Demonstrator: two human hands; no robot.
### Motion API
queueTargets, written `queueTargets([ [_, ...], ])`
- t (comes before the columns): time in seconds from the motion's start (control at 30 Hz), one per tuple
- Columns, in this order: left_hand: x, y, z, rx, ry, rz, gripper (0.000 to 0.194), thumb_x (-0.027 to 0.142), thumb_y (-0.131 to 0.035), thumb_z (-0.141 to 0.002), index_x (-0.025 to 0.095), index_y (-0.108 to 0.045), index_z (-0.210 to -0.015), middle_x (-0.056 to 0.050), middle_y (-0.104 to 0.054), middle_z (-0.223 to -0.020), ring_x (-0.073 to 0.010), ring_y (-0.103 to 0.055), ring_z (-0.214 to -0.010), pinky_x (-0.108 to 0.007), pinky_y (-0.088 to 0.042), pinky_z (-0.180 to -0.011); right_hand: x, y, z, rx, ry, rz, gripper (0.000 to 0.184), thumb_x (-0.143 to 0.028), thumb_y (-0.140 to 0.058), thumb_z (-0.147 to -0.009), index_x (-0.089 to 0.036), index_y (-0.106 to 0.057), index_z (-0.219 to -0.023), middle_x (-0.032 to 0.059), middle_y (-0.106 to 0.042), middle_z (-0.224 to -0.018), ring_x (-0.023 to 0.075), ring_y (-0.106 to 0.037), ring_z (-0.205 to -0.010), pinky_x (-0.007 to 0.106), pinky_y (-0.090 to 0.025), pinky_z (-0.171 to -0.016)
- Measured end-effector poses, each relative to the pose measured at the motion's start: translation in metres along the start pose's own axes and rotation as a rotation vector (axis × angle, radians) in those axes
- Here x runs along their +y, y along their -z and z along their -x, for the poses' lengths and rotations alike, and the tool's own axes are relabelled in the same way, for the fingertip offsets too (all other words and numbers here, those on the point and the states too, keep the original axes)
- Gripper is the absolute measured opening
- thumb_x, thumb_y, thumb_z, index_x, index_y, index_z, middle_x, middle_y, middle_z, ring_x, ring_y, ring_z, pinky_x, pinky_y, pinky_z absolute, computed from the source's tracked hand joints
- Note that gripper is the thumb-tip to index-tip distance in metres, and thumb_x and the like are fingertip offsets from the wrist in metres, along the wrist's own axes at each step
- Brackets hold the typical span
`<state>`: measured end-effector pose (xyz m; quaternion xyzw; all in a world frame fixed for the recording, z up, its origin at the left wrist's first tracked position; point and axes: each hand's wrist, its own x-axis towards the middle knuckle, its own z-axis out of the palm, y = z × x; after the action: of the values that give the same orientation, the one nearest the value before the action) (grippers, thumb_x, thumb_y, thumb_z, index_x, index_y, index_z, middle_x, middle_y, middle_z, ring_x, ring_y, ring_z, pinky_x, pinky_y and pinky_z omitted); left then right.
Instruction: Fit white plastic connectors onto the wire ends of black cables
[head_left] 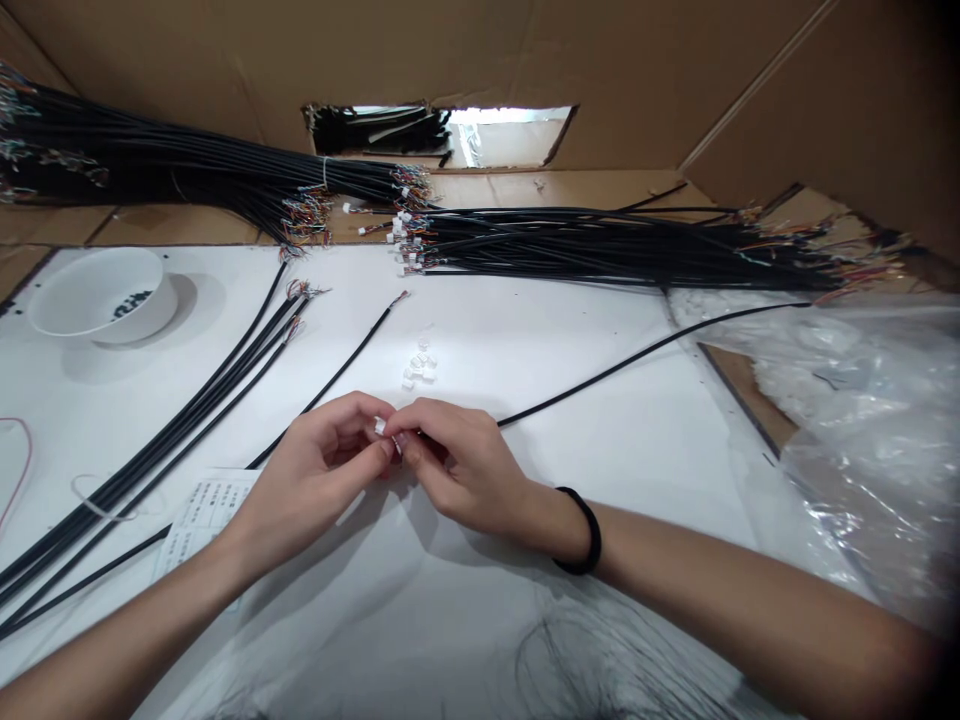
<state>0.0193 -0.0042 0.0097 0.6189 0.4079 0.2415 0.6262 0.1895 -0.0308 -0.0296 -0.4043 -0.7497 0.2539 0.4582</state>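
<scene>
Between the fingertips of both hands is a small white connector (380, 427). My left hand (330, 455) pinches it from the left, thumb and fingers closed. My right hand (457, 455) is closed around the end of a black cable (577, 385), its fingertips against the connector. That cable runs from under the right hand up to the right. The wires at its end are mostly hidden by the fingers. Just beyond the hands lies a little group of loose white connectors (420, 366) on the white tabletop (592, 450).
Black cables (172, 430) lie at left, partly over a printed paper (217, 500). A white bowl (105, 295) holds small black pieces. Cable bundles (187, 140) and connector-ended cables (585, 245) line the back by a cardboard wall (637, 80). Clear plastic bags (862, 400) sit right.
</scene>
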Motion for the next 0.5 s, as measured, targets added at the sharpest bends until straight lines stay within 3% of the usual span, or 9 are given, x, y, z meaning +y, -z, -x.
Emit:
queueTargets([
  [0.5,-0.0013,0.0018,0.0011,-0.013,0.007,-0.024,0.01,0.026,-0.056,-0.091,0.018,-0.061,-0.095,0.001,-0.062,-0.083,-0.0106,-0.056,-0.074,-0.023,-0.046,-0.069,-0.0011,0.0007,-0.0015,0.003,0.02,-0.001,0.016,-0.007,-0.047,-0.088,-0.018,-0.058,-0.09,-0.001,-0.067,-0.076,0.0085,-0.054,-0.061,0.02,-0.041,-0.057],
])
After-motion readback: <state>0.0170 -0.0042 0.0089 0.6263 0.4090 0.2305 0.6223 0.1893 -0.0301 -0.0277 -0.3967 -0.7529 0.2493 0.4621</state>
